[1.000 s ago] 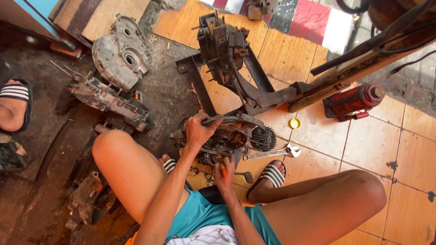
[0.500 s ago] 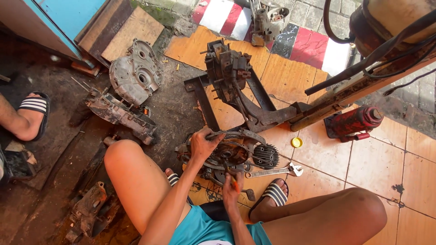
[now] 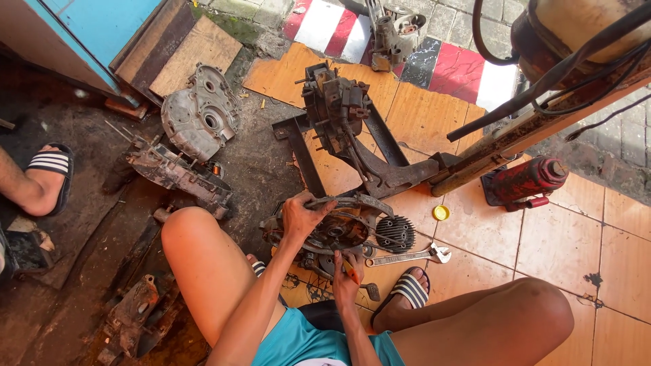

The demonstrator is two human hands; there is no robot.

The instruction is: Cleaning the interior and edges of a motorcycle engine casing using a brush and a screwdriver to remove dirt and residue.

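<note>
A greasy small engine (image 3: 352, 234) with a finned cylinder lies on the floor between my knees. My left hand (image 3: 302, 215) grips its upper rim and steadies it. My right hand (image 3: 346, 278) is closed on an orange-handled tool, a screwdriver by the look of it, whose tip points into the engine's lower side. A silver adjustable wrench (image 3: 407, 256) lies just right of the engine, beside my sandalled foot (image 3: 405, 293).
A dark metal frame with an engine block (image 3: 339, 115) stands beyond the engine. Grey crankcase covers (image 3: 200, 118) lie at the left. A red bottle jack (image 3: 529, 181) and a yellow cap (image 3: 441, 213) sit at the right. Another person's sandalled foot (image 3: 44, 177) rests far left.
The view has shifted so the scene sits lower in frame. My left hand stays on the engine's rim. My right hand has moved slightly at the engine's lower side.
</note>
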